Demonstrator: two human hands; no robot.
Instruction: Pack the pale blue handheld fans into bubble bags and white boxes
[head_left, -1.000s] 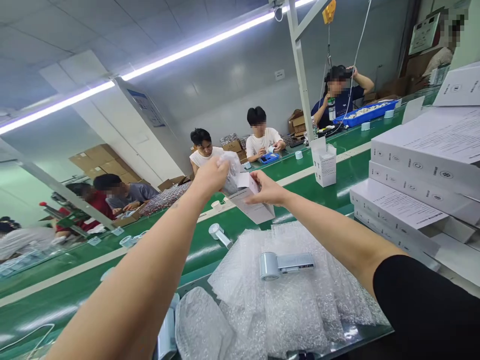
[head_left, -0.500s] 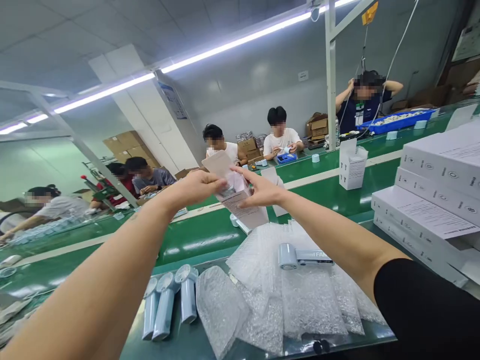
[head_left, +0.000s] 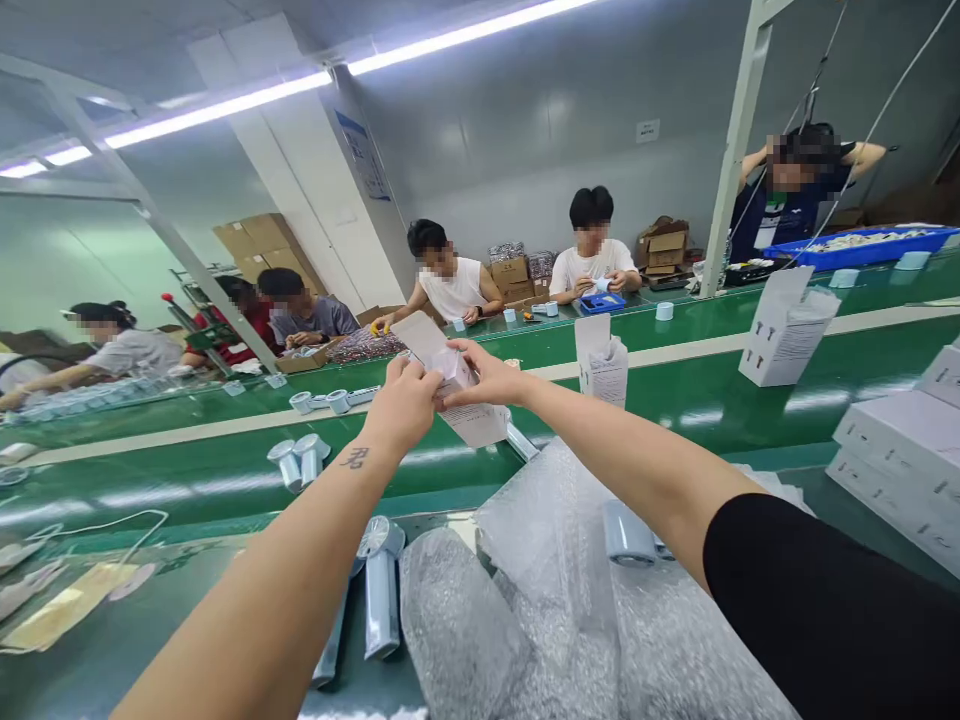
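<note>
Both my hands are stretched out over the green belt (head_left: pixel 675 400) around a small white carton (head_left: pixel 469 415) with its flap open. My left hand (head_left: pixel 405 405) is closed at the carton's mouth, pressing in a bubble-wrapped item (head_left: pixel 454 365). My right hand (head_left: pixel 487 378) grips the carton from the right side. Below my arms lies a pile of bubble-wrap bags (head_left: pixel 547 580) with a pale blue handheld fan (head_left: pixel 630 530) on it. More blue fans (head_left: pixel 379 590) lie side by side at the near left.
Two open white cartons (head_left: pixel 604 360) (head_left: pixel 784 330) stand on the belt. Stacked white boxes (head_left: pixel 900 450) sit at the right. Small fans (head_left: pixel 300 460) lie on the belt. Several seated people work on the far side. A white post (head_left: pixel 739 140) rises at the right.
The view has swung left and down. The carton has come lower, and my left hand now presses the wrapped item into its mouth. A second open carton has come into view.
</note>
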